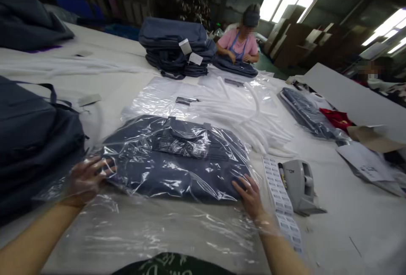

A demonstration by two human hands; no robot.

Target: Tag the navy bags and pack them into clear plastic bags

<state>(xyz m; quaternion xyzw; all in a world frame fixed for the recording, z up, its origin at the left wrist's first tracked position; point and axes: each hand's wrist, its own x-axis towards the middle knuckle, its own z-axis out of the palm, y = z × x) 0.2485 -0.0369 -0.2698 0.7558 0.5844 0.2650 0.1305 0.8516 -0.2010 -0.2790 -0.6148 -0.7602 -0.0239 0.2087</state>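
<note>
A navy fabric bag (pixel 190 177) lies flat before me on the table, inside a clear plastic bag (pixel 158 228) whose loose end spreads toward my body. My left hand (pixel 85 177), under the plastic film, has its fingers curled on the navy bag's near left corner. At the near right corner, my right hand (pixel 249 192) grips the edge, with its fingers over the top and the film around the wrist. A dark pouch or panel (pixel 182 144) shows on the navy bag's upper face. The undersides of both hands are hidden.
Right of my hand are a label sheet (pixel 282 199), a marker (pixel 281 173) and a grey tape dispenser (pixel 301 186). White tubes (pixel 228 108) lie beyond. Navy bags stand left (pixel 38 139) and in a stack (pixel 177 42). A co-worker (pixel 239 44) handles another bag opposite.
</note>
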